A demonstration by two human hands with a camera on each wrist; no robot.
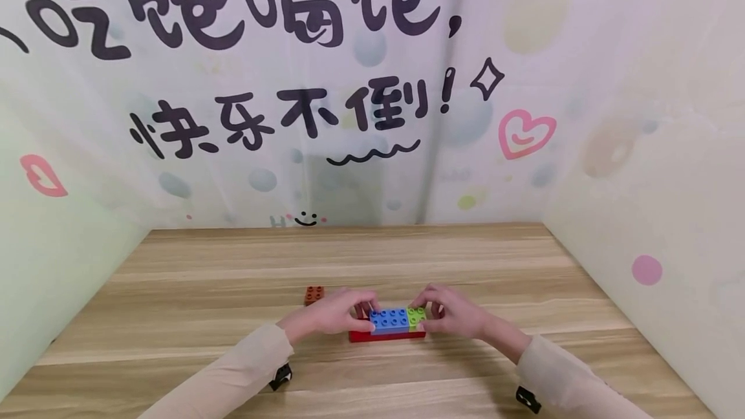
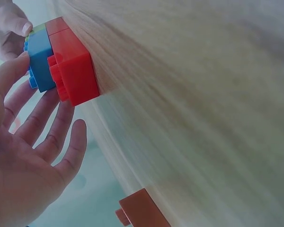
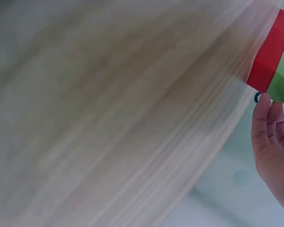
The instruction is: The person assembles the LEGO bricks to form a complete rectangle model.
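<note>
A blue toy building brick (image 1: 388,321) and a lime-green brick (image 1: 416,317) sit end to end on a red brick base (image 1: 385,336), whose left end sticks out past the blue one. A seam crosses the red base (image 2: 75,66) in the left wrist view, as between two bricks. My left hand (image 1: 337,313) pinches the blue brick by its left part, thumb at the near side, fingers at the far side. At the other end my right hand (image 1: 456,314) pinches the green brick (image 3: 280,78) between thumb and fingers.
An orange-brown brick (image 1: 314,295) lies on the wooden table (image 1: 204,302), behind and left of the left hand. Behind the table hangs a printed white backdrop (image 1: 349,193), and pale side panels (image 1: 652,212) rise at left and right.
</note>
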